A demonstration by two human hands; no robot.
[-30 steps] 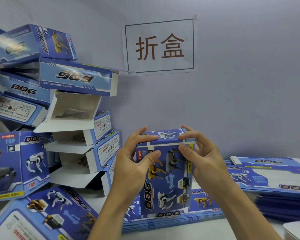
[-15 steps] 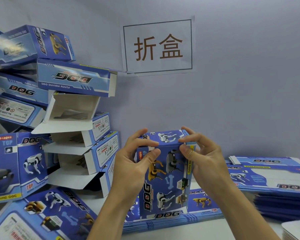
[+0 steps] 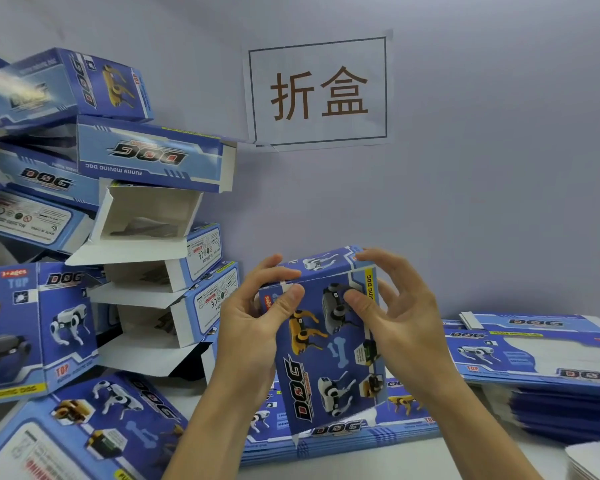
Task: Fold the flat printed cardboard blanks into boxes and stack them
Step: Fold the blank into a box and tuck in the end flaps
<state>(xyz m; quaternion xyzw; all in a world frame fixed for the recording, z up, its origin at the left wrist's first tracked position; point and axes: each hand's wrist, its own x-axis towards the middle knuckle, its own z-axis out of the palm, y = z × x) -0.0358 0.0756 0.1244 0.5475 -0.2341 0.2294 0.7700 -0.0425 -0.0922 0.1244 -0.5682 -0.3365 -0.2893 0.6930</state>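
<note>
I hold a blue printed box (image 3: 329,355) with robot dogs and the word DOG upright above the table, tilted slightly to the left. My left hand (image 3: 253,327) grips its left upper edge, thumb on the front face and fingers on the closed top flap. My right hand (image 3: 392,317) holds the right upper corner, thumb pressing the front face and fingers curled over the top. Below the box lies a pile of flat blanks (image 3: 347,441). A heap of folded boxes (image 3: 146,161) rises at the left.
A second pile of flat blanks (image 3: 541,368) lies at the right. Folded boxes (image 3: 32,327) stand and lie at the near left. A paper sign (image 3: 319,91) hangs on the wall behind. A white stack corner (image 3: 593,459) shows at the bottom right.
The box has tipped a little to the left in my hands. Both hands keep their hold at the top, and the thumbs have shifted slightly on the front face.
</note>
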